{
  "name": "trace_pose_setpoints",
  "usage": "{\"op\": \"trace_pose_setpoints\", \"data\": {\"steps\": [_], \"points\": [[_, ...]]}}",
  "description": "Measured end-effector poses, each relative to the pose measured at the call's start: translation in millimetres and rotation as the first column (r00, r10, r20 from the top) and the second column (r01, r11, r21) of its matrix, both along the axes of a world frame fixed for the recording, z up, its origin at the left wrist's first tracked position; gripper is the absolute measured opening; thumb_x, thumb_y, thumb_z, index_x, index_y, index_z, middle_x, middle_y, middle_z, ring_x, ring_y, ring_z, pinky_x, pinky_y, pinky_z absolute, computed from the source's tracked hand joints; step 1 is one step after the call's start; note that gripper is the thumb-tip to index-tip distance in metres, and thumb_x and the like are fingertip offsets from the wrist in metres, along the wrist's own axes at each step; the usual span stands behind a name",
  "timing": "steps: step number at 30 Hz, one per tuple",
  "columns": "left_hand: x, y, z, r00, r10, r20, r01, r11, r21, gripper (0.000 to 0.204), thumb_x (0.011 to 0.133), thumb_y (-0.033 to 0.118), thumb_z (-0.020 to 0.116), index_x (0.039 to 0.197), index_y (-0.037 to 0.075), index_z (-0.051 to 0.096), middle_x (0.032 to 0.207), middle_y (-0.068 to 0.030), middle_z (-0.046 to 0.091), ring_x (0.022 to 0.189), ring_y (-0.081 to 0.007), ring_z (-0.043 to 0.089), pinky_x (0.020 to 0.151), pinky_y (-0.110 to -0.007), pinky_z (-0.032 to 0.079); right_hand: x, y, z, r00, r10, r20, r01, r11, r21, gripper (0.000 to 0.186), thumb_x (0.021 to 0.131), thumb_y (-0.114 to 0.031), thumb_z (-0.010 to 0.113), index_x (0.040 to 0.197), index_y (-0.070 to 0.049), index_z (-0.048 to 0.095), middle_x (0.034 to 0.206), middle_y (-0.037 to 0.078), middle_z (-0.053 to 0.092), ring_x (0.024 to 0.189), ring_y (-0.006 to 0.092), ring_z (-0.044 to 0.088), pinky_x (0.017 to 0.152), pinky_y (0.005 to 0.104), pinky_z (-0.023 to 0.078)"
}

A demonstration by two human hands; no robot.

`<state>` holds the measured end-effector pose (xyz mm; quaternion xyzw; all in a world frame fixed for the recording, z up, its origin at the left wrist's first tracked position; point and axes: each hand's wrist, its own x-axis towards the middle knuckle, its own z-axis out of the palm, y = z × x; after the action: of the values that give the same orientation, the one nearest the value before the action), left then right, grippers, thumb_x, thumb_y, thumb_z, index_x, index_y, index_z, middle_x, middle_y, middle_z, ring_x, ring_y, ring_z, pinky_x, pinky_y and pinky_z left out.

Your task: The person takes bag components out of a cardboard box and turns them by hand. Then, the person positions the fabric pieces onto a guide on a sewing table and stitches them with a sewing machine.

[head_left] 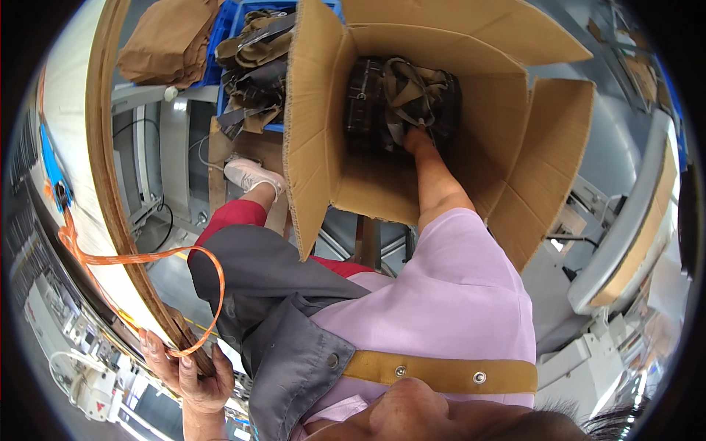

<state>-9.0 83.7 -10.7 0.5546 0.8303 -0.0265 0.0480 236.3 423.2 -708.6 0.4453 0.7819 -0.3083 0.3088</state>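
A tall open cardboard box [312, 125] stands in front of me, and my right arm reaches down into it. Inside lie dark plaid bags [364, 110] with tan straps [412, 84]. My right hand [418, 138] is closed on the strap of one bag, its fingers partly hidden among the straps and shadow. At the lower left my left hand [190, 373] grips the wooden edge of a white-topped table [95, 184], thumb on one side and fingers on the other. An orange cord [169, 255] loops over that edge beside it.
Behind the box's left side, a blue crate [273, 126] holds dark and tan strap pieces. A stack of brown fabric pieces [165, 40] lies beside it. A blue-handled tool [55, 165] hangs on the cord. Sewing machines [92, 386] and a grey-edged table [625, 242] flank me.
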Motion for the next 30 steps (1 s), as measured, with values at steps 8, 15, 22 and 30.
{"op": "trace_pose_setpoints", "data": {"steps": [8,15,22,30], "points": [[12,-6,-2,0.998,0.047,-0.047,-0.05,0.997,-0.052,0.073,0.093,0.008,0.057,0.156,0.023,0.022,0.156,-0.024,0.019,0.144,-0.0493,0.024,0.114,-0.063,0.022,-62,-7,58,0.974,0.206,0.091,-0.19,0.97,-0.154,0.046,0.09,-0.028,0.058,0.127,0.0,0.062,0.145,0.02,0.048,0.127,0.0345,0.054,0.108,0.041,0.042],[9,-15,-2,0.997,0.027,-0.071,-0.029,0.999,-0.023,0.072,0.094,0.009,0.057,0.156,0.021,0.021,0.156,-0.0261,0.016,0.145,-0.0494,0.023,0.115,-0.061,0.021,-20,10,81,0.892,-0.325,-0.313,0.375,0.92,0.115,0.029,0.094,-0.022,0.056,0.119,-0.01,0.065,0.128,0.018,0.058,0.123,0.0346,0.056,0.101,0.0432,0.048],[12,-15,1,0.997,0.049,-0.066,-0.051,0.998,-0.037,0.078,0.091,0.004,0.058,0.156,0.023,0.02,0.155,-0.0303,0.017,0.145,-0.05,0.021,0.114,-0.06,0.024,-14,28,95,0.962,0.168,0.217,-0.184,0.981,0.055,0.047,0.096,-0.011,0.044,0.142,-0.014,0.043,0.148,0.015,0.041,0.128,0.0314,0.053,0.101,0.0464,0.048],[18,-19,0,0.993,0.104,-0.062,-0.107,0.993,-0.042,0.082,0.089,0.001,0.058,0.157,0.028,0.02,0.155,-0.0235,0.014,0.146,-0.0476,0.018,0.116,-0.056,0.025,-11,56,98,0.934,0.252,0.255,-0.266,0.964,0.022,0.049,0.096,-0.012,0.045,0.145,-0.007,0.039,0.15,0.016,0.042,0.126,0.031,0.056,0.099,0.0473,0.049]]}}
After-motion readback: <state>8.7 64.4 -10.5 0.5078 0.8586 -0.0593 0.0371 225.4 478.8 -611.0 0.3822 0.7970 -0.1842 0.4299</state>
